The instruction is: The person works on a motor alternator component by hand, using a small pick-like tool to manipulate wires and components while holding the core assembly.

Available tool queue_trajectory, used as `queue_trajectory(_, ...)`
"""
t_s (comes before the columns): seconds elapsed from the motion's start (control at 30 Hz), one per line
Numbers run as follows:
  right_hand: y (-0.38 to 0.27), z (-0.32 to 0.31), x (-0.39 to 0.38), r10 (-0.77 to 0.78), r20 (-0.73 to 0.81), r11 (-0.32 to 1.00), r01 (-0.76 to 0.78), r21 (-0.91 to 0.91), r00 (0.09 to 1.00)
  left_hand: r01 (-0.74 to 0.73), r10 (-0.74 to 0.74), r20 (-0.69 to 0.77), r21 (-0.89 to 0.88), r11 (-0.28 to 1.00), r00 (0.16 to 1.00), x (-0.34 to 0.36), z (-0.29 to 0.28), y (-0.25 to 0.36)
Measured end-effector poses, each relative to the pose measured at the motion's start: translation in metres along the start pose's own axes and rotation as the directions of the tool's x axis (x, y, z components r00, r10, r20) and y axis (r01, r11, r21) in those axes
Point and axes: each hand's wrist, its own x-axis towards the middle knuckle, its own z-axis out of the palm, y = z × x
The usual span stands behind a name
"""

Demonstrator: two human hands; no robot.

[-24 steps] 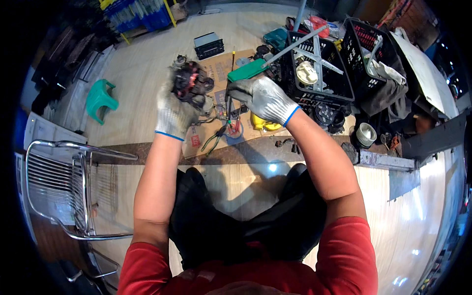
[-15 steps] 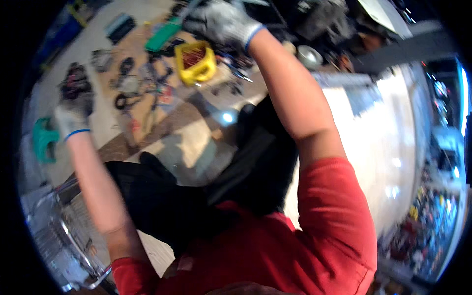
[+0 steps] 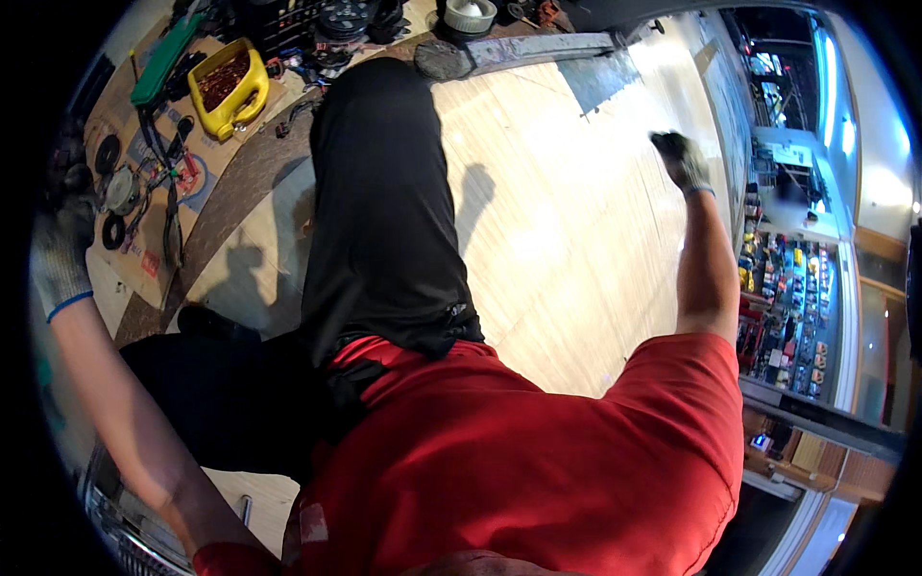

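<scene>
At the far left, my left hand (image 3: pixel 62 254) wears a pale knit glove with a blue cuff. It is beside a tool-strewn board (image 3: pixel 144 259), and its fingers blend into a dark mass at the dim picture edge. My right hand (image 3: pixel 684 161) is stretched out to the right over the pale floor (image 3: pixel 547 211). Its glove has dark fingers that look curled into a compact shape. Whatever they hold, if anything, is hidden. Nearest my left hand on the board are pliers (image 3: pixel 173 230), black rings (image 3: pixel 113 230) and a round metal part (image 3: pixel 122 190).
A yellow cut-open container (image 3: pixel 254 101) holds reddish-brown small pieces. Beside it lies a green-handled tool (image 3: pixel 165 67). At the top are a white round part (image 3: pixel 470 14) and a grey metal beam (image 3: pixel 543 48). Shelves of small goods (image 3: pixel 792 307) stand at the right.
My right hand has swung from above the tools at the top out to the right. My left hand now appears nearer the left edge. The view has turned toward the right.
</scene>
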Motion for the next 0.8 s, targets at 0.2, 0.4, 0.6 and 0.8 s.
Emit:
queue_trajectory(0.2, 0.092, 0.001, -0.128, 0.503, 0.017, 0.858, -0.497, -0.134, 0.864, 0.140, -0.116, 0.225, -0.094, 0.986, 0.967, -0.030, 0.046, 0.000)
queue_trajectory(0.4, 0.071, 0.066, -0.153, 0.568, -0.003, 0.819, -0.566, -0.093, 0.823, 0.106, -0.105, -0.094, 0.006, 0.994, 0.990, -0.084, 0.092, 0.008)
queue_trajectory(0.6, 0.025, 0.217, -0.177, -0.032, 0.814, 0.994, 0.102, -0.033, 0.580, 0.133, -0.141, -0.029, -0.181, 0.974, 0.990, -0.111, 0.160, 0.012)
queue_trajectory(0.8, -0.097, 0.092, 0.004, -0.376, -0.384, 0.862, 0.470, 0.189, 0.844, 0.310, -0.324, -0.056, -0.181, 0.933, 0.944, -0.099, 0.146, 0.007)
